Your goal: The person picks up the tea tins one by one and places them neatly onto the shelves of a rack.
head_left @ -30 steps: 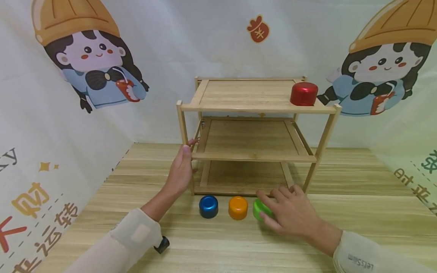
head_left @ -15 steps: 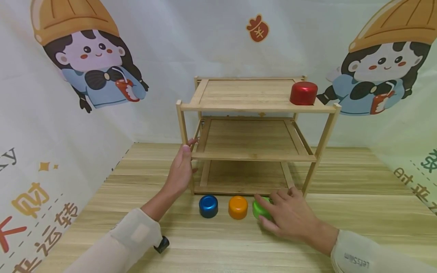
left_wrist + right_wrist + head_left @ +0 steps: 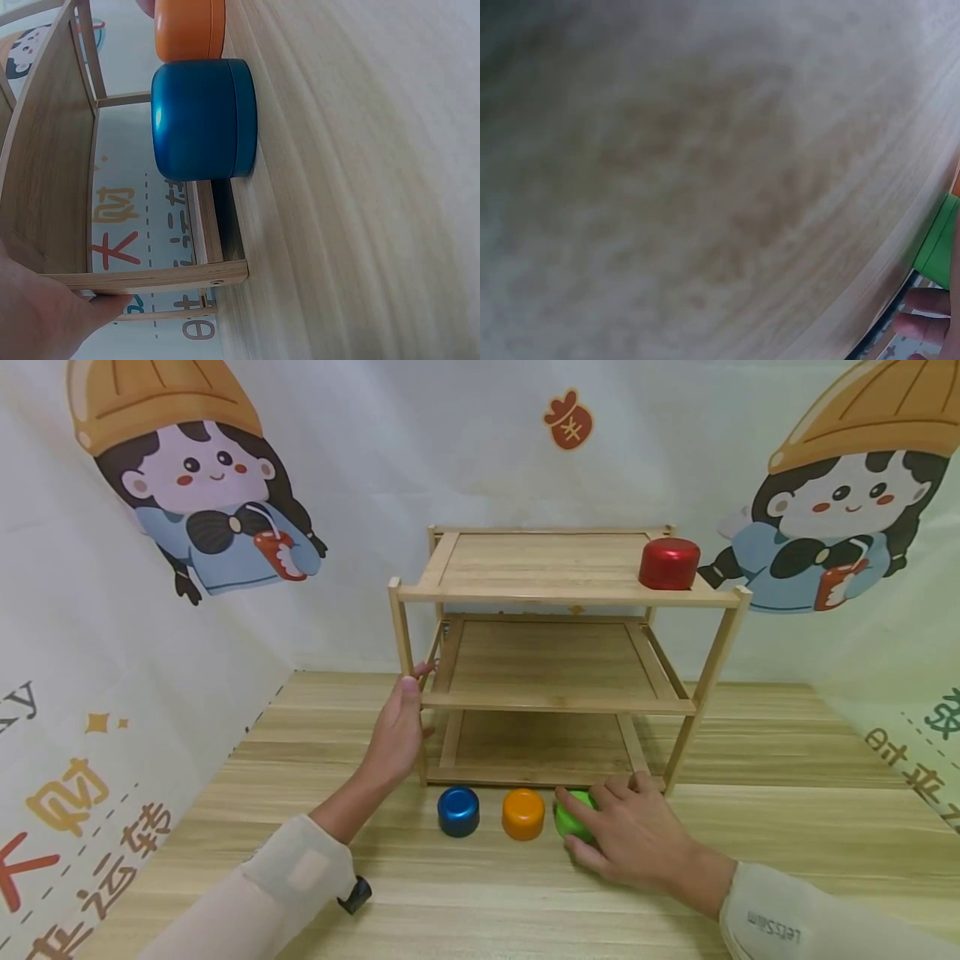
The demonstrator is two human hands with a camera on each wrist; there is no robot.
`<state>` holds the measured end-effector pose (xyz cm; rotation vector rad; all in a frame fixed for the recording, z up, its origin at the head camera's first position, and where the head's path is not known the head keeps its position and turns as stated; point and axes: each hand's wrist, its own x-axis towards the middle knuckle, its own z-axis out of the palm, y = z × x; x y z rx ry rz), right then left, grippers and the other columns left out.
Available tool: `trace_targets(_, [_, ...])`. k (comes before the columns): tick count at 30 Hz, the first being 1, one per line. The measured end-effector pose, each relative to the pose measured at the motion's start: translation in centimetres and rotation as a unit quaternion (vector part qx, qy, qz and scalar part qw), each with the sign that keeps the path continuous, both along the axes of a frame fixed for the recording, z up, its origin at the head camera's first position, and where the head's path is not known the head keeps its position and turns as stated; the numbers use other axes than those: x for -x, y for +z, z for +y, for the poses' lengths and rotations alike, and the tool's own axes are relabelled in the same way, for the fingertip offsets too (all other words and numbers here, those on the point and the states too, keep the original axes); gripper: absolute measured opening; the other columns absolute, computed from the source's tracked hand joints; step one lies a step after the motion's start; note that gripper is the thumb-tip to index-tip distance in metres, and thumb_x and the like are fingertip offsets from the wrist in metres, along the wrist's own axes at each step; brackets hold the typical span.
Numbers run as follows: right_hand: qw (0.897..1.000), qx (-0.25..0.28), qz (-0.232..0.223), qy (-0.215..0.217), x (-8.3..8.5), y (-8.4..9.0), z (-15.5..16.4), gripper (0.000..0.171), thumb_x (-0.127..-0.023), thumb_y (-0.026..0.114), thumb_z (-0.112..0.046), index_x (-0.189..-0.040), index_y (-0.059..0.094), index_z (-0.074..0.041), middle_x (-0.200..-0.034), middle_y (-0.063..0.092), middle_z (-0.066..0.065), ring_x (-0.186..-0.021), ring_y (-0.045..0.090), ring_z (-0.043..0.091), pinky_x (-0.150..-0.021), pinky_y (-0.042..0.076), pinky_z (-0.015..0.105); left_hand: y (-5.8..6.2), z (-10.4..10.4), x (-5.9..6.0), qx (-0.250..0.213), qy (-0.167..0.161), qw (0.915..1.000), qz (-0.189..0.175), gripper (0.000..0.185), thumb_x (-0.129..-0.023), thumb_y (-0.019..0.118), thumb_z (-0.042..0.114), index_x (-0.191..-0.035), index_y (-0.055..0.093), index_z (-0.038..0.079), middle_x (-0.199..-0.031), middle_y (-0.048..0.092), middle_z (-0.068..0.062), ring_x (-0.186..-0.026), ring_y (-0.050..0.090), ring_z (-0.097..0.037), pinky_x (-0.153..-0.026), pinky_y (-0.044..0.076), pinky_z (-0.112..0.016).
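Observation:
My left hand grips the left front post of a three-tier wooden shelf. In the left wrist view, its thumb lies along the post. Low at the right front, my right hand holds a small round green tin between thumb and index finger. The other fingers extend past the tin toward the shelf's bottom edge. The tin stands on the table, its right side hidden by the hand. Beside it stand an orange tin and a blue tin, in a row before the shelf.
A red tin sits at the right front of the top tier. The shelf stands on a wood-grain table. Behind and at both sides hangs a white printed cloth. A black strap end shows at the left cuff.
My right hand has shifted slightly left, its thumb and index finger drawing in around the green tin. The left hand stays on the post.

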<state>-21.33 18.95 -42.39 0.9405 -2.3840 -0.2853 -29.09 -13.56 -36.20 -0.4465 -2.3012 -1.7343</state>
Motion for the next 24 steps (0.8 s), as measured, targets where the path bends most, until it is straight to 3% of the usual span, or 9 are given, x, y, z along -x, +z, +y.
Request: trace_targets(24, [1.000,-0.006,0.015,0.007,-0.12,-0.04,-0.19,0.051,-0.097,0.051,-0.059,-0.135,0.064,-0.027,-0.078,0.061,-0.003,-0.071,0.058,0.016,-0.065,0.038,0.037,0.05,-0.02,-0.01,0.006,0.002,1.0000,-0.005,0.066,-0.108,0.014,0.058,-0.156,0.038,0.018,-0.167,0.029,-0.005,-0.143,0.039,-0.042,-0.096,0.053,-0.067])
